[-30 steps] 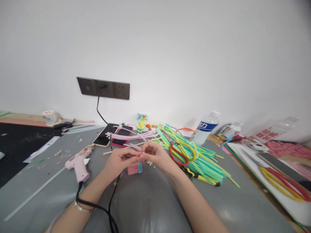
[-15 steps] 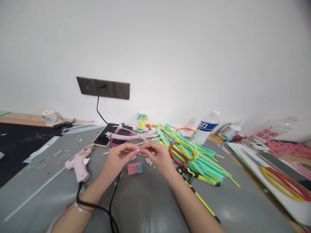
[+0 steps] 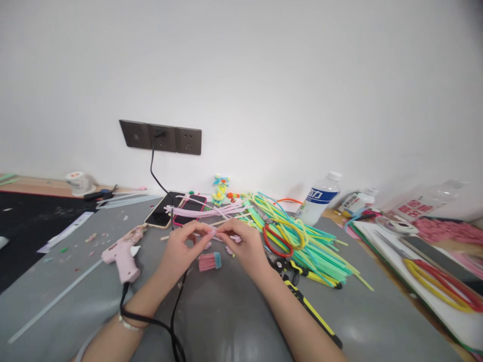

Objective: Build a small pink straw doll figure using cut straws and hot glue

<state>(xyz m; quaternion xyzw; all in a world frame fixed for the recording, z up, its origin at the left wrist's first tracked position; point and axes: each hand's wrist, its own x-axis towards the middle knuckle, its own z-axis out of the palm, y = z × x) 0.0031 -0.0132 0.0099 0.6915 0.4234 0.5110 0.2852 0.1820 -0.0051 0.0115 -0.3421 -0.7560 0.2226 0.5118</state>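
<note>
My left hand (image 3: 185, 245) and my right hand (image 3: 244, 244) meet fingertip to fingertip above the grey mat. Both pinch a small pinkish-purple piece (image 3: 213, 232), mostly covered by the fingers; it looks like a bit of fuzzy pipe cleaner. Just below lies a pink bundle with a blue band (image 3: 207, 262), flat on the mat. Small lilac pieces (image 3: 229, 250) rest under the hands. Behind them are pale pink pipe cleaners (image 3: 211, 211), lying partly across two phones (image 3: 165, 211).
A pink glue gun (image 3: 123, 255) with a black cable lies left. To the right are green and yellow pipe cleaners (image 3: 320, 251), red-yellow scissors (image 3: 281, 241), yellow-black pliers (image 3: 311, 306) and a bottle (image 3: 319, 198). A small yellow-blue figure (image 3: 220, 190) stands by the wall.
Both hands stay in nearly the same place, with only slight finger movement around the small piece. Nothing else has visibly moved.
</note>
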